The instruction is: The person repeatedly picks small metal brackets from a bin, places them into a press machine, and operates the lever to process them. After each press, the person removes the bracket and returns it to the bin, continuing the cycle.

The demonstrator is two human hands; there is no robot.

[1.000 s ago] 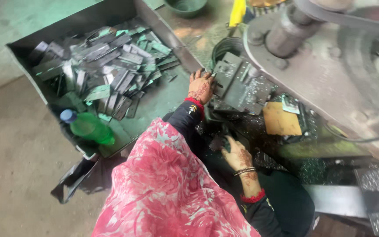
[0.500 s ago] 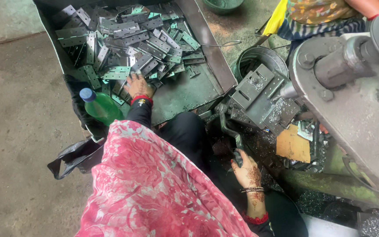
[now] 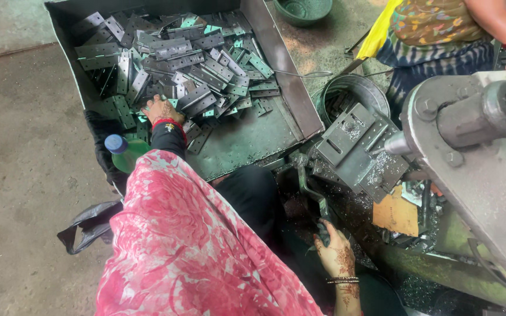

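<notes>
Inside the large grey sheet-metal tray (image 3: 247,140), at its near left corner, the left hand (image 3: 162,109) lies knuckles-up on a heap of flat grey perforated metal plates (image 3: 197,64), fingers curled down among them; whether it has hold of one I cannot tell. Just outside that corner stands a green plastic bottle with a blue cap (image 3: 125,151). Right of the tray, below the grey steel press die block (image 3: 355,149), the right hand (image 3: 334,253) is closed around the black grip of a bent metal lever (image 3: 311,196).
</notes>
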